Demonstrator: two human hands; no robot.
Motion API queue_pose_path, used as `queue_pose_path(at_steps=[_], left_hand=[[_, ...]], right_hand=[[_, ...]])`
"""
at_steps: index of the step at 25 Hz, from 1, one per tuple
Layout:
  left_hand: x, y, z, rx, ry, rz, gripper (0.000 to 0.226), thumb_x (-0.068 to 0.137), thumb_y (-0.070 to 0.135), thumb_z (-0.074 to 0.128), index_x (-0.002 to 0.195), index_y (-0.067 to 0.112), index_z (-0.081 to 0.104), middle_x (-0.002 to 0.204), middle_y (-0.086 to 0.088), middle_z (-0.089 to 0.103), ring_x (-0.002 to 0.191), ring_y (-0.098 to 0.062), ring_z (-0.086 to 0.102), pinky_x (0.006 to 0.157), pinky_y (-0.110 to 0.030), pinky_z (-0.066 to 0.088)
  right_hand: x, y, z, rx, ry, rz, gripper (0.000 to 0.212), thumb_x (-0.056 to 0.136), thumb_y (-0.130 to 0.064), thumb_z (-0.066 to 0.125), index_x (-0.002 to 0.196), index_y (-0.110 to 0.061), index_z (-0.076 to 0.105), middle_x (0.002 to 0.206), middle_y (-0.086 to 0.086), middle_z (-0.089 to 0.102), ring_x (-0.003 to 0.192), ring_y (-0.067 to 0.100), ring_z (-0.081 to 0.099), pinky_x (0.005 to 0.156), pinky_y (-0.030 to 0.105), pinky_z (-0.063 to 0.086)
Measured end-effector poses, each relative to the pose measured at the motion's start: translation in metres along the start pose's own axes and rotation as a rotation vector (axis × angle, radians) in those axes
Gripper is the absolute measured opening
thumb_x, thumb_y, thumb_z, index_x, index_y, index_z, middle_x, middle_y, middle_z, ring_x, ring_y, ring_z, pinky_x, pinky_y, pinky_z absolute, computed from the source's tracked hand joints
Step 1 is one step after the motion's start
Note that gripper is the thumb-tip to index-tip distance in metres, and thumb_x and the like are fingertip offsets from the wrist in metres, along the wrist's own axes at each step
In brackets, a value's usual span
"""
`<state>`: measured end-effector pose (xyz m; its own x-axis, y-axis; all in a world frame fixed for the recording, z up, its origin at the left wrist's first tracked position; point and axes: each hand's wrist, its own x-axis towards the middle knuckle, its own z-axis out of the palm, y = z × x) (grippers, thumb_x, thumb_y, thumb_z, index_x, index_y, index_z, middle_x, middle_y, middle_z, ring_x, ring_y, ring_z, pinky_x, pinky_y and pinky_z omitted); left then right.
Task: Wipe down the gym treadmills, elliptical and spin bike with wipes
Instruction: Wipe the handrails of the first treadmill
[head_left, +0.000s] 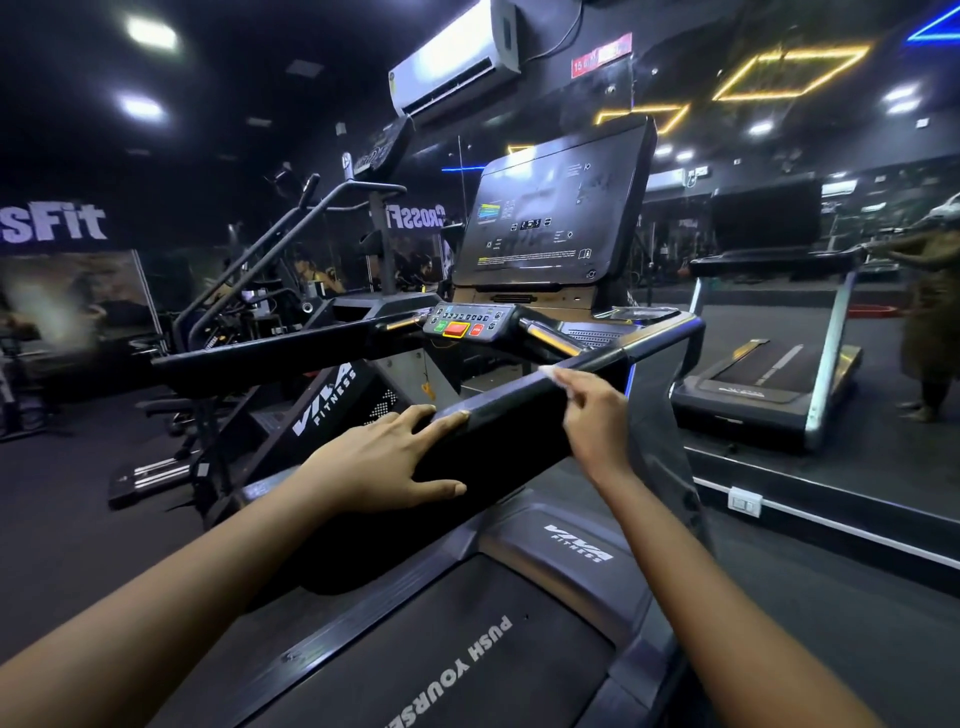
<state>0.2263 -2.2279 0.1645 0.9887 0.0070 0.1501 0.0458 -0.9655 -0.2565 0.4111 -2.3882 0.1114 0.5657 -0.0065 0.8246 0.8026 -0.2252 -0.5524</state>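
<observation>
Nearest the camera runs the black treadmill belt (457, 670) printed with white "PUSH YOURSELF" lettering, and beyond it is the grey motor cover (519, 525) marked "VIVA FITNESS". Above these a thick black padded handrail (509, 431) slants up to the right. The left hand (379, 462) lies released on its lower end, fingers straight over the top and thumb stretched along the side face. Further up the rail, the right hand (597, 421) pinches a small white wipe (555, 375) in its curled fingertips and holds it against the rail's upper edge. Behind the hands sits the grey control panel (465, 323) with red and green buttons, and above it the large dark console screen (550, 218). To the left stands a black stair-climbing machine (322, 400). A mirrored wall (779, 130) fills the right side, and a white air conditioner (457, 62) hangs high above.
</observation>
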Motion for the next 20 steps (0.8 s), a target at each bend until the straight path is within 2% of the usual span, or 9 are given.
queue_pose_path(at_steps=[1,3,5,8,12,14,16,18,20], left_hand=[[0.000,0.000,0.000,-0.006,-0.003,0.000,0.101,0.057,0.087,0.007,0.147,0.043,-0.005,0.155,0.001,0.016,0.137,-0.019,0.030,0.108,-0.036,0.034],[0.001,-0.001,0.000,-0.023,-0.009,-0.004,0.101,0.057,0.087,0.008,0.147,0.044,-0.004,0.155,0.000,0.016,0.137,-0.020,0.030,0.109,-0.038,0.034],[0.003,-0.001,0.000,-0.020,-0.020,-0.005,0.095,0.067,0.086,0.021,0.148,0.043,-0.004,0.155,0.000,0.015,0.138,-0.020,0.029,0.109,-0.039,0.033],[0.004,0.001,0.000,-0.012,-0.014,-0.012,0.084,0.083,0.071,0.040,0.148,0.041,-0.002,0.155,-0.001,0.015,0.138,-0.021,0.028,0.109,-0.039,0.033],[0.003,0.001,0.000,-0.009,-0.005,-0.006,0.083,0.084,0.069,0.042,0.149,0.040,-0.002,0.155,-0.001,0.015,0.138,-0.021,0.028,0.109,-0.039,0.033],[0.002,0.000,0.000,-0.016,0.002,-0.001,0.083,0.083,0.069,0.042,0.148,0.041,-0.002,0.155,0.000,0.015,0.138,-0.021,0.028,0.109,-0.039,0.033],[0.003,0.000,0.000,-0.026,0.004,-0.003,0.084,0.083,0.070,0.042,0.148,0.042,-0.002,0.155,0.000,0.016,0.138,-0.021,0.029,0.109,-0.039,0.034],[0.003,-0.001,0.000,-0.027,0.002,-0.005,0.084,0.083,0.070,0.042,0.148,0.043,-0.002,0.155,0.000,0.016,0.138,-0.021,0.028,0.109,-0.039,0.033],[0.004,-0.001,0.000,-0.028,0.001,-0.008,0.083,0.083,0.070,0.042,0.148,0.043,-0.002,0.155,0.000,0.015,0.138,-0.021,0.028,0.109,-0.039,0.033]], right_hand=[[0.000,0.011,0.004,-0.025,0.048,0.081,0.046,0.073,0.020,0.046,0.102,-0.006,0.072,0.100,0.008,0.071,0.096,0.017,0.066,0.091,0.015,0.043],[-0.013,0.016,0.020,-0.057,0.079,0.100,0.042,0.076,0.017,0.048,0.105,-0.005,0.070,0.098,0.012,0.071,0.094,0.025,0.067,0.089,0.022,0.045],[-0.034,-0.001,0.036,-0.054,0.125,0.093,0.042,0.076,0.015,0.050,0.106,-0.006,0.070,0.093,0.015,0.070,0.086,0.029,0.066,0.082,0.023,0.042],[-0.071,-0.041,0.047,-0.029,0.141,0.029,0.048,0.072,0.008,0.049,0.112,-0.010,0.068,0.093,0.012,0.066,0.085,0.026,0.062,0.080,0.025,0.041],[-0.093,-0.051,0.035,0.107,0.037,-0.089,0.051,0.069,0.012,0.048,0.111,-0.009,0.068,0.105,0.006,0.068,0.101,0.014,0.060,0.092,0.018,0.042],[-0.073,-0.023,0.024,0.110,0.170,0.029,0.048,0.069,0.017,0.049,0.105,-0.007,0.071,0.108,0.005,0.069,0.102,0.015,0.063,0.096,0.014,0.040],[-0.051,0.007,0.016,0.070,0.275,0.208,0.042,0.074,0.017,0.052,0.103,-0.005,0.071,0.106,0.007,0.069,0.100,0.020,0.065,0.093,0.003,0.036],[-0.045,0.029,0.020,0.064,0.239,0.274,0.037,0.080,0.016,0.051,0.106,-0.003,0.069,0.107,0.009,0.069,0.102,0.021,0.064,0.090,-0.004,0.031],[-0.055,0.038,0.032,0.065,0.195,0.269,0.043,0.078,0.021,0.048,0.111,0.000,0.066,0.111,0.012,0.067,0.105,0.024,0.063,0.091,-0.004,0.029]])
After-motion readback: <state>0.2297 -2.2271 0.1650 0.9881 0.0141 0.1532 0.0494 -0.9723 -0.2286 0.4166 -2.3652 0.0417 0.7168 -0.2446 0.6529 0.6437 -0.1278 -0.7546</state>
